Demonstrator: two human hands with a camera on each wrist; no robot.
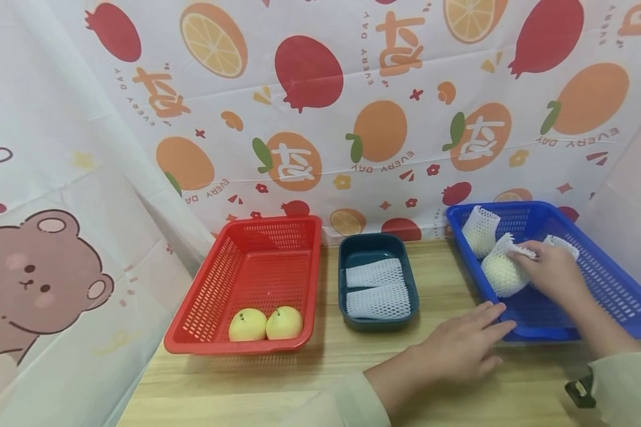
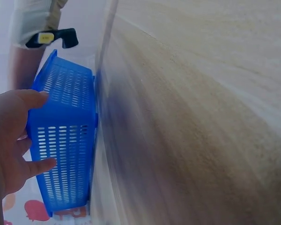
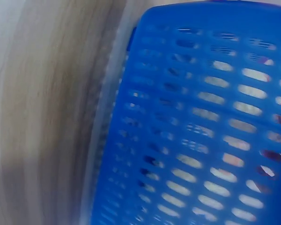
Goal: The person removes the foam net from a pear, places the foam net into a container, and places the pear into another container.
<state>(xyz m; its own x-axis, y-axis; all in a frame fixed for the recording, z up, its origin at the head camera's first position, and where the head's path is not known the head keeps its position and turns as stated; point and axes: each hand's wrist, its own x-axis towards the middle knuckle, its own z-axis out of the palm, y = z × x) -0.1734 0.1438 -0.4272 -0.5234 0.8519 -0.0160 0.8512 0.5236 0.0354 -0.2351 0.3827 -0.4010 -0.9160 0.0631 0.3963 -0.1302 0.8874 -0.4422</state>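
In the head view, my right hand (image 1: 555, 273) reaches into the blue basket (image 1: 609, 261) and pinches the top of a white foam net around a pale yellow pear (image 1: 504, 273). Another netted fruit (image 1: 481, 234) sits by the back left corner. Part of a further white net (image 1: 561, 244) shows behind my right hand. My left hand (image 1: 459, 344) is at the basket's near left corner with its fingers stretched out. The left wrist view shows these fingers (image 2: 42, 166) against the basket's rim and slotted side. In the right wrist view only the basket wall (image 3: 196, 93) shows, not the hand.
A red basket (image 1: 192, 314) at left holds two bare pale yellow pears (image 1: 248, 325). Between the baskets, a dark green tray (image 1: 376, 242) contains two flat white foam nets (image 1: 379, 301). All stand on a wooden table (image 1: 310, 379) before a fruit-printed cloth (image 1: 320, 148).
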